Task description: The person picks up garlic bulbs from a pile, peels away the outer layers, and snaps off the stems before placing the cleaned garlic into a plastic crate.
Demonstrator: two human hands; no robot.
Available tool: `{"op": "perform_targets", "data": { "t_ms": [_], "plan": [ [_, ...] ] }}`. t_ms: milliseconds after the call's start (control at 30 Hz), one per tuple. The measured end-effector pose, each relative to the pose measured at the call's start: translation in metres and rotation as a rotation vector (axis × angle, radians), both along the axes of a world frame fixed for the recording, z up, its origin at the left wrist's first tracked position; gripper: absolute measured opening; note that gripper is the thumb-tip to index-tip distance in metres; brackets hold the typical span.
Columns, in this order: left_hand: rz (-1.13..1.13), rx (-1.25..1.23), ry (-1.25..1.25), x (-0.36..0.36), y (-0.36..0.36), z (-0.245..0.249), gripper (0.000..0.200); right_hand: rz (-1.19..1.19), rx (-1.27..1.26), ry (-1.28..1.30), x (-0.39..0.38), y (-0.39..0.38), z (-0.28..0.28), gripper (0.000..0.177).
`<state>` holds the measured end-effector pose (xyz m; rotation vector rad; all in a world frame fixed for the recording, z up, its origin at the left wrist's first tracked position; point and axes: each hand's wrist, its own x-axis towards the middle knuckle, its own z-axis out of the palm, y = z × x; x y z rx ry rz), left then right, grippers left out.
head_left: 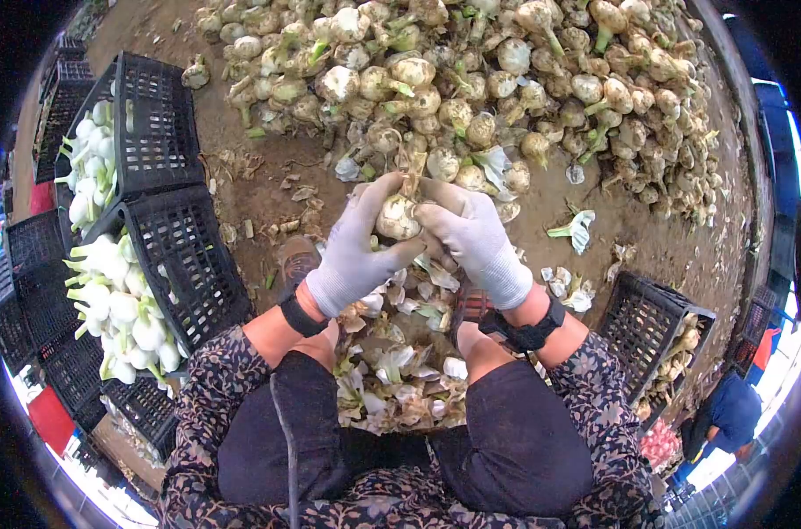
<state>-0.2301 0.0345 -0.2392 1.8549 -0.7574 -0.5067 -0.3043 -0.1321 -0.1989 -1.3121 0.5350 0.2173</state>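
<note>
Between my gloved hands is a garlic bulb (398, 219), dirt-stained, with its short dry stem pointing up and away from me. My left hand (358, 251) grips it from the left, with the thumb under its lower side. From the other side my right hand (471, 227) holds it, thumb and fingers pressed against the skin; part of the bulb is hidden behind them. Just beyond my hands lies a big heap of unpeeled garlic bulbs (413, 72). Below, shed garlic skins (405, 375) cover the ground between my legs.
On the left, black plastic crates (189, 264) hold clean white bulbs (122, 304) with green stems. Another black crate (644, 322) with husky pieces stands at the right. A person in dark blue (733, 413) is at the far right. Loose peel (577, 231) lies on the dirt floor.
</note>
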Motion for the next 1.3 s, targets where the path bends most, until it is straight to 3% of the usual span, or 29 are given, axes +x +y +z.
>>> {"op": "perform_targets", "data": {
  "t_ms": [100,200,300,333,433,467,567,633,833,933,1033,1067,1167,1200,1300],
  "plan": [
    [-0.059,0.097,-0.15,0.005,-0.001,0.017,0.069,0.133,-0.179,-0.035,0.001,-0.003,-0.005,0.035],
    [-0.141,0.194,-0.083,0.008,0.003,0.024,0.069,0.328,-0.369,-0.062,0.0,-0.019,-0.02,0.039],
    [0.072,-0.067,0.188,0.005,0.007,0.009,0.065,0.789,-1.071,0.074,0.0,-0.04,-0.031,0.044],
    [0.061,-0.041,0.116,0.011,0.01,0.014,0.071,0.726,-1.212,-0.034,-0.012,-0.048,-0.054,0.046],
    [0.073,-0.118,0.191,0.018,0.009,0.014,0.08,0.271,-0.385,-0.057,-0.014,-0.049,-0.043,0.044],
    [0.059,-0.136,0.256,0.016,0.006,0.02,0.085,0.263,-0.11,0.088,-0.006,-0.047,-0.021,0.044],
    [0.011,-0.001,0.01,0.011,0.0,0.022,0.08,0.203,-0.034,-0.036,0.001,-0.023,-0.001,0.044],
    [-0.059,0.068,-0.122,0.01,-0.002,0.024,0.077,0.178,-0.1,-0.041,0.006,-0.015,0.001,0.036],
    [-0.113,0.225,-0.205,0.003,-0.005,0.028,0.079,0.025,-0.628,-0.062,0.004,0.001,-0.028,0.022],
    [-0.073,0.012,-0.19,0.004,-0.009,0.017,0.067,-0.069,-0.425,-0.113,0.004,0.002,-0.038,0.018],
    [0.057,-0.365,1.449,0.016,0.003,0.018,0.061,-0.037,-0.422,-0.169,0.001,-0.002,-0.031,0.016],
    [0.195,-0.6,1.866,0.016,-0.015,0.033,0.068,-0.039,-0.483,-0.179,0.003,0.003,-0.032,0.014],
    [0.054,-0.572,1.844,0.017,-0.001,0.014,0.067,-0.09,-0.46,-0.253,-0.004,0.007,-0.041,0.014],
    [0.014,-0.57,1.787,0.017,0.002,0.008,0.073,-0.085,-0.216,-0.132,-0.007,0.004,-0.036,0.019],
    [0.022,-0.41,1.537,0.024,-0.001,0.01,0.073,-0.097,0.016,-0.129,-0.001,0.004,-0.021,0.029]
  ]
}}
